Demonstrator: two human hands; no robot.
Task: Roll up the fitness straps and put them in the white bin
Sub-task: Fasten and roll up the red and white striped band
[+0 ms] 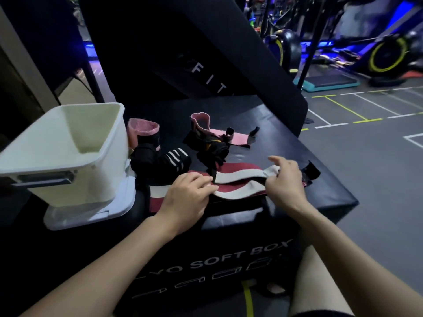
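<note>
The maroon-and-white strap lies unrolled across the near part of the black soft box, running from your left hand to your right. Your left hand rests palm down on the strap's left part, fingers bent over the cloth and pressing it to the box top. Your right hand is at the strap's right end, its fingers curled and pinching the white edge there, with the forefinger lifted a little above the cloth. Just right of that hand a small black tab sits near the box's right edge.

The white bin stands at the left of the box top, tilted toward you, on a flat white lid. You can see into it, and no strap shows inside. Just right of the bin stands a pink rolled strap, and in front of that a black strap with white stripes lies bundled beside the bin's wall. Farther right, toward the far middle of the box, a second pink strap lies partly unrolled, one end curled upright, with a tangle of black straps lying on its near side and reaching down to the maroon one.

Beyond the box leans a black pad, and gym machines stand on the grey floor at the far right.
</note>
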